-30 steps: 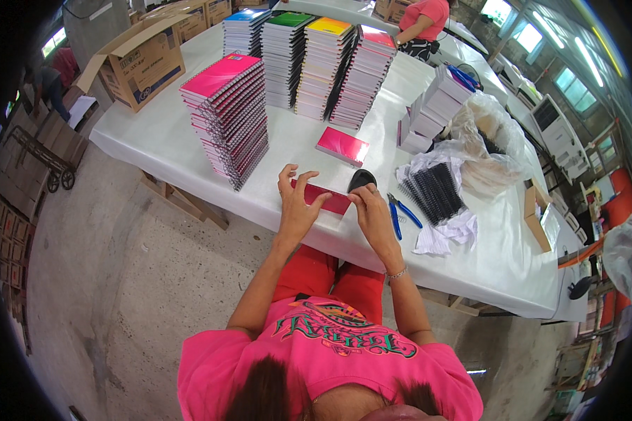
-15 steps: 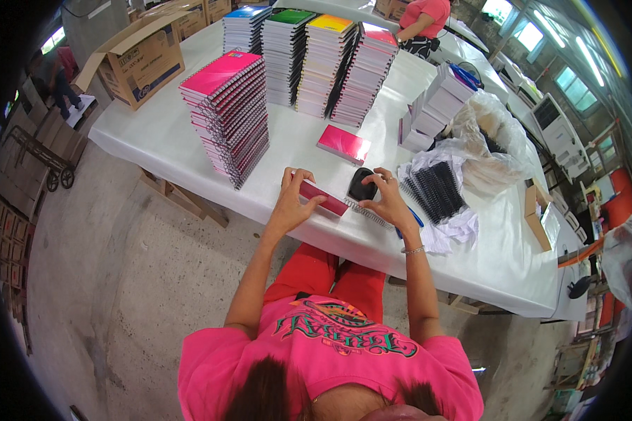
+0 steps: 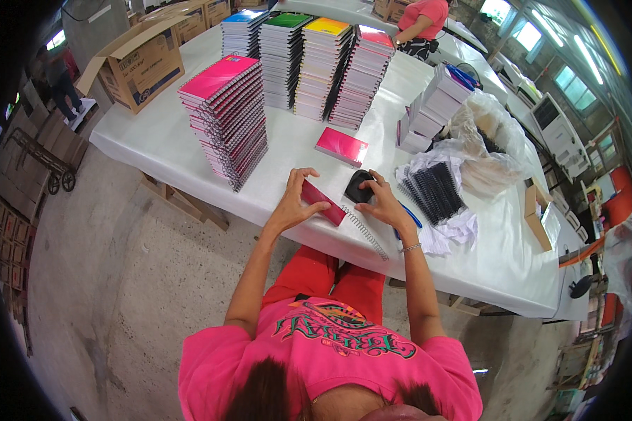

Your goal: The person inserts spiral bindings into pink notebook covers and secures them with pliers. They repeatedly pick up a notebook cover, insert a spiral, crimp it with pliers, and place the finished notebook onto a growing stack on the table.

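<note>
My left hand (image 3: 298, 203) grips a small notebook (image 3: 323, 202) with a pink-red cover, fingers on the far side and thumb on the near side. From the notebook's right end, a loose clear or silvery spiral coil (image 3: 365, 233) runs down toward the table's front edge. My right hand (image 3: 383, 203) curls around the right side of a black rounded object (image 3: 359, 186), its thumb beside the near side. What lies under its palm is hidden. Behind the hands lies a small pink block or notebook stack (image 3: 342, 146).
A tall pink spiral-notebook stack (image 3: 225, 126) stands at left, with blue, green, yellow and red-topped stacks behind. On the right are black coils (image 3: 434, 193) on white wrapping, a blue-handled tool (image 3: 411, 214), paper blocks (image 3: 432, 109) and crumpled plastic (image 3: 495, 151). Another person (image 3: 421, 21) stands far back.
The coil's free end has swung out from under my right hand toward the table's front edge. The held notebook has tilted, and my right hand has shifted slightly left.
</note>
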Motion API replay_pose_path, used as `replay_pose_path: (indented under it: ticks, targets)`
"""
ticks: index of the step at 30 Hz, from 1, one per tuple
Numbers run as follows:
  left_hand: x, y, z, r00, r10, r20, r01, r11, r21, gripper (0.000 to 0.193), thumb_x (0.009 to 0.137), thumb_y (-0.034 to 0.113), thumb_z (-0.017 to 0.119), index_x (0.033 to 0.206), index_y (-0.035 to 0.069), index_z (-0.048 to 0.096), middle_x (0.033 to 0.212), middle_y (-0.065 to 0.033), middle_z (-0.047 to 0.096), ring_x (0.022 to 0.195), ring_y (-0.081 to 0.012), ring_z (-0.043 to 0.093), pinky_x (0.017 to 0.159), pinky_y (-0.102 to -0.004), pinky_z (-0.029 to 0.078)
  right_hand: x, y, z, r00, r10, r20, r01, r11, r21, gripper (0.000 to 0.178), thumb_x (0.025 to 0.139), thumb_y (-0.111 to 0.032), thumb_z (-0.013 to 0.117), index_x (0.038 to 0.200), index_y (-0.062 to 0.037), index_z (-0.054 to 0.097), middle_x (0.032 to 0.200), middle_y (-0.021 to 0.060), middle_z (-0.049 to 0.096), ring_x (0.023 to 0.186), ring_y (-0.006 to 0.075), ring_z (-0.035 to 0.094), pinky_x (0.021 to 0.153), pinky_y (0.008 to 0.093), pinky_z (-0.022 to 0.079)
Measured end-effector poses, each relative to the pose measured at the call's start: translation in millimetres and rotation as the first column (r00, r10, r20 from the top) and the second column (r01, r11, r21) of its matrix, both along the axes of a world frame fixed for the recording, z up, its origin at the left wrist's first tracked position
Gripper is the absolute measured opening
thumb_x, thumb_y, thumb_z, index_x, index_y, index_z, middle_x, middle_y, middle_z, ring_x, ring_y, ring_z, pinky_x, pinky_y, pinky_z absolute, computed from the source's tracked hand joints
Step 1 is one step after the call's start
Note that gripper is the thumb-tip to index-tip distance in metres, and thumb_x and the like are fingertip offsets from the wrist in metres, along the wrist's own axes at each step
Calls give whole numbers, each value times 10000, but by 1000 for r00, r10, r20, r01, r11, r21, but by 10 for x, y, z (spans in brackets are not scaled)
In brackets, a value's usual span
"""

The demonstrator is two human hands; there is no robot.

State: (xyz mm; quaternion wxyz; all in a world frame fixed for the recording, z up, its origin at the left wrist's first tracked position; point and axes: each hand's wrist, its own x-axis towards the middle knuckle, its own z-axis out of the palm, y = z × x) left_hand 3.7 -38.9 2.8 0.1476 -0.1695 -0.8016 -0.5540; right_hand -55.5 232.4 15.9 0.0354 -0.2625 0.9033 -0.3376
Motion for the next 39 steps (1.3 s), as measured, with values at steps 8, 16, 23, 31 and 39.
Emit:
replay_pose_path:
  ticks: [8,16,23,31,39]
  targets:
    - [-31,102,-79,998,44,49,-49,993,106,1162,596,351,933,1476,65,229,1391,-146,337,1255,-282,380,1099,-399,324,7,-34,-130,995,-70,-74,60,990,-126,575,665,-321,892,1091,-57,610,1472,266,342,1267,397,430,1025,425,405]
    - [-45,94,-148,999,51,7,-52,994,101,1241,569,384,942,1495,56,184,1397,-145,315,1224,-287,396,1084,-407,346,86,-56,-178,996,-80,-46,67,968,-240,529,657,-338,896,971,-34,599,1445,298,390,1359,424,389,1045,433,384]
    - [-14,106,-118,999,40,37,-44,991,123,1248,569,377,942,1501,57,176,1415,-138,306,1232,-286,391,1089,-407,342,152,-81,-143,993,-105,-57,87,962,-257,498,663,-344,894,940,-41,612,1455,294,387,1354,408,401,1048,416,380]
    - [-18,115,-122,998,39,50,-45,991,129,1257,562,367,946,1506,69,170,1406,-136,313,1238,-286,391,1094,-411,339,211,-93,-81,977,-43,208,135,882,-451,383,743,-304,854,926,-57,626,1417,184,449,1284,311,469,1067,398,370]
    - [-2,100,-139,997,44,69,-53,988,144,1289,551,385,952,1518,100,149,1296,-183,371,1217,-300,400,1075,-399,341,331,-30,50,836,342,428,87,689,-720,417,805,-396,806,963,-73,596,1387,127,498,1257,229,500,1081,387,394]
